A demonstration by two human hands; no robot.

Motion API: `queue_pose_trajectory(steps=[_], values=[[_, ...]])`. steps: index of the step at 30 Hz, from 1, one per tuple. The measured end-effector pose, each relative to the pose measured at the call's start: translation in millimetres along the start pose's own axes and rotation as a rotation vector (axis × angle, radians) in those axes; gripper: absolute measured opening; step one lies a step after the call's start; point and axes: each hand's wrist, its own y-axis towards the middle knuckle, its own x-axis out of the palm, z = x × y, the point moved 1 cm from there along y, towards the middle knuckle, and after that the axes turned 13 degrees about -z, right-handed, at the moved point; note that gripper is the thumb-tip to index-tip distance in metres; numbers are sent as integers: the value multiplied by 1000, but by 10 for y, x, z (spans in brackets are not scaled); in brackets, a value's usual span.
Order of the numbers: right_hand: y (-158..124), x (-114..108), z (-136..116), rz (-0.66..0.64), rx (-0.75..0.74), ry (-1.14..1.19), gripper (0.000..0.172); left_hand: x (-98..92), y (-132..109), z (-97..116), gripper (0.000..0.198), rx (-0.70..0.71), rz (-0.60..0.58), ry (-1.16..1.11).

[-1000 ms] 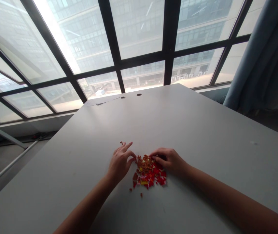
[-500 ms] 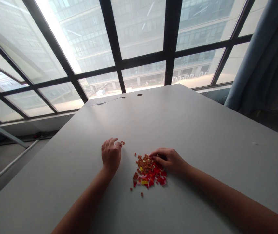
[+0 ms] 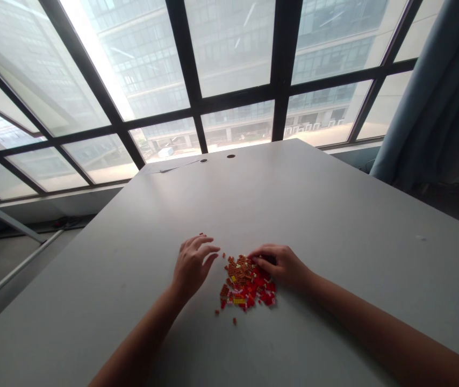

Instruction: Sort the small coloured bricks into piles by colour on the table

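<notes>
A heap of small red, orange and yellow bricks (image 3: 245,284) lies on the grey table (image 3: 314,215) in front of me. My left hand (image 3: 191,266) hovers just left of the heap, fingers spread and empty, pointing toward it. A few tiny red pieces (image 3: 202,235) lie apart just beyond its fingertips. My right hand (image 3: 280,266) rests on the heap's right upper edge with its fingers curled down onto the bricks; what they pinch is hidden.
Two round cable holes (image 3: 230,156) sit near the table's far edge. Beyond it is a large window with dark frames (image 3: 280,80). A blue curtain (image 3: 435,107) hangs at the right. The table's left edge drops to the floor.
My left hand went from the heap out to the small separate pieces on the left, then came back toward the heap with fingers spread. My right hand stayed on the heap.
</notes>
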Motion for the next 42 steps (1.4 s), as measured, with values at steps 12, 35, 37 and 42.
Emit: queue_pose_trajectory(steps=[12, 35, 37, 42], values=[[189, -5, -45, -22, -174, -347, 15, 107, 31, 208, 12, -24, -26, 32], [403, -19, -159, -200, 15, -289, 9, 61, 115, -309, 5, -310, 173, 84], [408, -23, -148, -186, 11, -314, 7, 57, 98, -308, 5, -309, 180, 82], [414, -38, -165, -190, 23, -375, 3, 23, 41, -276, 11, -287, 208, 67]])
